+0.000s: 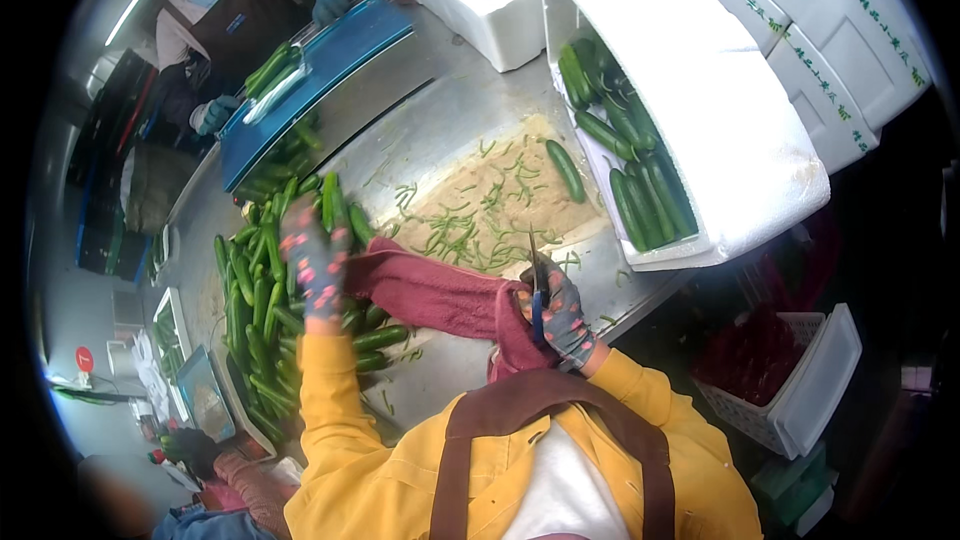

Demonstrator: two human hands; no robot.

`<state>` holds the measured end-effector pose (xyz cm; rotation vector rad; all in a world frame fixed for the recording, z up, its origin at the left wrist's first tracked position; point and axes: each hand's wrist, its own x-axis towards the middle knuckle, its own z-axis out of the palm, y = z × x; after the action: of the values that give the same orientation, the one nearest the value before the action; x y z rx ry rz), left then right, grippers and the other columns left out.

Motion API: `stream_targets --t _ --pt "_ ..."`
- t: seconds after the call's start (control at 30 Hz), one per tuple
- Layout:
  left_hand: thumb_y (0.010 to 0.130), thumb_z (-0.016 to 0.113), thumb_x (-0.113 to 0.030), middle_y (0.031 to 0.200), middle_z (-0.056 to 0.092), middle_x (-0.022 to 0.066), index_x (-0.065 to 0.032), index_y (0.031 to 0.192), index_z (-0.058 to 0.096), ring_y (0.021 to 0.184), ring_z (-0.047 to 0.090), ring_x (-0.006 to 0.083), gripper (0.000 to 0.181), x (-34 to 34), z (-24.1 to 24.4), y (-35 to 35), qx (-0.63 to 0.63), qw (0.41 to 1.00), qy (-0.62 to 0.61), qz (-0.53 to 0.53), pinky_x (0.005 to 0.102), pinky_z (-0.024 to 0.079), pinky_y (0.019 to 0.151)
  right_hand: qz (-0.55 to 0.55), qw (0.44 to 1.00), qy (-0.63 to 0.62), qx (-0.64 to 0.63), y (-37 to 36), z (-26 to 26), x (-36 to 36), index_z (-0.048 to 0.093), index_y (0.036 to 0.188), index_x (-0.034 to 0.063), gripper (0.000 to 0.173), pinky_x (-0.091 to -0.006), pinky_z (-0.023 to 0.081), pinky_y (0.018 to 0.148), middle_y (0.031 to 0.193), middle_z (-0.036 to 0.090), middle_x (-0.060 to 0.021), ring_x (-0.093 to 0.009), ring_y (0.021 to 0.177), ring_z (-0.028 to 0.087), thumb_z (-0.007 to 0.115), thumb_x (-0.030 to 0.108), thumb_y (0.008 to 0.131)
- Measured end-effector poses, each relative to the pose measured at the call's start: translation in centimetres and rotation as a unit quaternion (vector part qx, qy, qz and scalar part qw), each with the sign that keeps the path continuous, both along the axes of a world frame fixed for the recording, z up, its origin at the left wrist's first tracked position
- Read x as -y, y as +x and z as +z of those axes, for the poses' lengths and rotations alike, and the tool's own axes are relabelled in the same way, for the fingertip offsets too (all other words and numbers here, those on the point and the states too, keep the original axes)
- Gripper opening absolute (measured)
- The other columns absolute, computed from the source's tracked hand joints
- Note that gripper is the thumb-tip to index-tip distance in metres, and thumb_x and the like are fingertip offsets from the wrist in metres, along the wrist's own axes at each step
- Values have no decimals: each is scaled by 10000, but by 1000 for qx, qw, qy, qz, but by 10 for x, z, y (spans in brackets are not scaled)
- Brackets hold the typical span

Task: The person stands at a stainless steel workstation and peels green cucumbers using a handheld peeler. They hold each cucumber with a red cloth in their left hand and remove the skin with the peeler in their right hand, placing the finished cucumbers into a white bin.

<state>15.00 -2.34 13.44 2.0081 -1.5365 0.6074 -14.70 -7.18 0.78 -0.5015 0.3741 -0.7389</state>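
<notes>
My left hand [313, 259], in a grey glove with pink flowers, is blurred over a heap of small green cucumbers [259, 300]; whether it grips one I cannot tell. In my right hand [568, 317], gloved alike, is a pair of scissors [537, 307] with dark blue handles, blades pointing away from me. That hand is against a maroon towel [442, 292], which stretches across the metal table [427, 371] to the heap. Beyond the towel, cut green stems [457, 229] litter a wet tan cloth [517, 202]. One loose cucumber [565, 170] lies at its far right.
A white foam box [675, 112] on its side holds cucumbers [649, 195] at right. Another foam box [487, 15] stands at the back, near stacked boxes [825, 82]. Across the table, a gloved person is at a blue-topped stand [337, 52]. Another person's sleeve [251, 491] shows lower left.
</notes>
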Motion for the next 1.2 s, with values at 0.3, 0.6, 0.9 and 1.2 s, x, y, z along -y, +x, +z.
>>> stream_targets --t 0.3,0.6,0.9,1.2 --pt "627 633 -288 1116 440 147 -85 1080 483 1023 420 320 518 25 -53 -83 -68 841 418 -338 401 364 820 -11 865 -341 -369 -31 11 -8 458 1087 20 444 -346 419 731 957 546 -147 -307 833 535 488 112 653" --pt "641 664 -245 913 520 109 48 987 472 871 488 179 492 -15 -12 -105 -681 643 240 -255 289 381 785 -83 983 -81 -143 -21 -1 -15 405 1087 29 349 -221 441 597 857 515 -56 -131 674 502 485 108 757" --pt "707 582 -156 1123 441 165 -36 1124 417 1049 409 322 464 115 -61 -98 -181 825 314 -434 385 333 889 -101 979 138 111 -40 -15 -7 363 1117 1 463 -186 386 413 765 528 -119 -110 456 452 458 337 812" --pt "563 620 -90 993 492 102 -112 1036 497 918 484 282 489 269 -71 -183 76 877 265 -395 381 396 751 -59 992 48 105 -42 -19 -6 380 1075 30 346 -199 424 481 771 492 -128 -157 579 495 438 268 831"
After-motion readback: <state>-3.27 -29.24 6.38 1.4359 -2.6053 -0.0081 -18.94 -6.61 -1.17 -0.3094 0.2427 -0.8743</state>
